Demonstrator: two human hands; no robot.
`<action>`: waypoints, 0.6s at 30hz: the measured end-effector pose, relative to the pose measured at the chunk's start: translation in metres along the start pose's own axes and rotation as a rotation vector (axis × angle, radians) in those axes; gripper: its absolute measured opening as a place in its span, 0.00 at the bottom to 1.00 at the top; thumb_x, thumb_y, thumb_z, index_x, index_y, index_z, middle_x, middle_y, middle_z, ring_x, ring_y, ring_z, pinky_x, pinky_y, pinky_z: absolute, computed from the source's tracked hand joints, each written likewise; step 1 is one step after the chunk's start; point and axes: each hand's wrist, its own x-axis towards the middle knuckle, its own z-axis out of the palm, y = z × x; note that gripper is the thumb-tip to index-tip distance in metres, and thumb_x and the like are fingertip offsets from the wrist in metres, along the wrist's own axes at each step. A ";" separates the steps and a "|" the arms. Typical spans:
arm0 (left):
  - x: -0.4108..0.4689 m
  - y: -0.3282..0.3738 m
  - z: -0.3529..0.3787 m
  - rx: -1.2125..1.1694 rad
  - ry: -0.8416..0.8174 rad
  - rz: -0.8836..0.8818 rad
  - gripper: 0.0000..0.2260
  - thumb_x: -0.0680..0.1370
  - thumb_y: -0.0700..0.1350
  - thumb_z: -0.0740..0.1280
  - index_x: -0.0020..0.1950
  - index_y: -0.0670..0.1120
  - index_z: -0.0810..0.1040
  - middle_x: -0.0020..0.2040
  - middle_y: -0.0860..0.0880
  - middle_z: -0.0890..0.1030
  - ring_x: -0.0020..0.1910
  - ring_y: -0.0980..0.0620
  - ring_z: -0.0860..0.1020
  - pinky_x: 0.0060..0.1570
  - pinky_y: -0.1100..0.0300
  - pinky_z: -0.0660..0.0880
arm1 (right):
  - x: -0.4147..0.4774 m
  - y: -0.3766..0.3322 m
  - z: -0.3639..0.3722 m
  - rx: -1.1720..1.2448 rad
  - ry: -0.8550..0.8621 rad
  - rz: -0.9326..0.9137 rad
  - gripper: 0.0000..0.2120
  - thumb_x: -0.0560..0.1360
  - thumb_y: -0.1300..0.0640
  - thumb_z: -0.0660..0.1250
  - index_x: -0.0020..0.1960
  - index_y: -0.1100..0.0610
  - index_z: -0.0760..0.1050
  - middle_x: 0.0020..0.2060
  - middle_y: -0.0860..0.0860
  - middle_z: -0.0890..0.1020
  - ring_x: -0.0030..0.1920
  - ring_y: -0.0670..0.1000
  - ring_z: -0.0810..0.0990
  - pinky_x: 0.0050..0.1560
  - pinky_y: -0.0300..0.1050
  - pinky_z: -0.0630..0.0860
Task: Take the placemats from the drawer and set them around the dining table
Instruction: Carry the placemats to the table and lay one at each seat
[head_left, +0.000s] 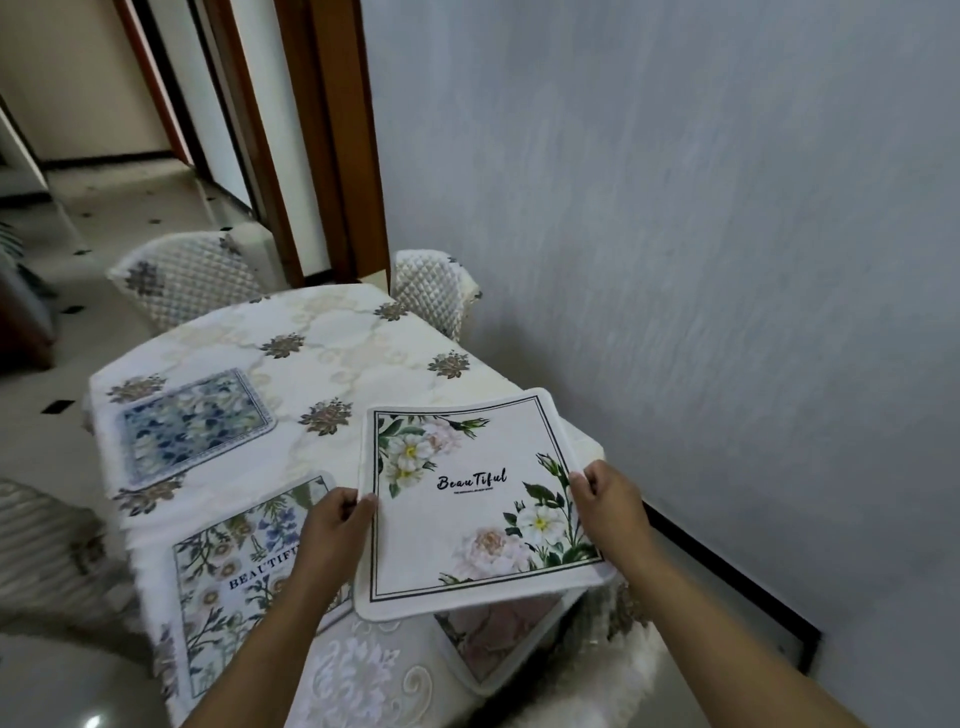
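A white placemat (467, 519) printed with white flowers and the word "Beautiful" hangs just above the right side of the dining table (332, 338). My left hand (332, 525) pinches its left edge and my right hand (608, 499) pinches its right edge. A blue floral placemat (192, 426) lies flat at the table's left side. Another floral placemat (234, 577) with "BEAUTIFUL" lies at the near left, partly under my left arm. A pinkish placemat (498, 644) lies at the near right, half hidden beneath the held one.
The table wears a white patterned cloth. Two quilted chairs (192, 275) (436, 291) stand at its far end and another chair (47, 551) at the left. A grey wall (675, 260) runs close along the right side. A wooden door frame (332, 145) stands behind.
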 end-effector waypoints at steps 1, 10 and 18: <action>0.003 0.003 0.007 0.004 -0.004 -0.004 0.11 0.79 0.46 0.67 0.43 0.38 0.78 0.39 0.35 0.80 0.33 0.46 0.74 0.34 0.56 0.67 | 0.007 0.004 -0.002 -0.008 -0.003 0.005 0.16 0.79 0.52 0.61 0.35 0.58 0.67 0.28 0.52 0.72 0.29 0.51 0.68 0.30 0.46 0.62; 0.013 0.030 0.064 0.054 0.112 -0.071 0.11 0.80 0.45 0.66 0.41 0.40 0.77 0.35 0.39 0.79 0.32 0.47 0.74 0.33 0.57 0.67 | 0.095 0.043 -0.001 -0.009 -0.128 -0.065 0.16 0.79 0.49 0.61 0.36 0.56 0.69 0.29 0.51 0.75 0.31 0.52 0.73 0.33 0.47 0.70; -0.019 0.074 0.146 0.031 0.306 -0.161 0.15 0.81 0.44 0.65 0.35 0.43 0.69 0.29 0.48 0.66 0.28 0.50 0.65 0.30 0.59 0.60 | 0.177 0.082 -0.031 0.072 -0.319 -0.239 0.17 0.80 0.52 0.61 0.35 0.54 0.64 0.28 0.49 0.70 0.29 0.50 0.67 0.29 0.44 0.62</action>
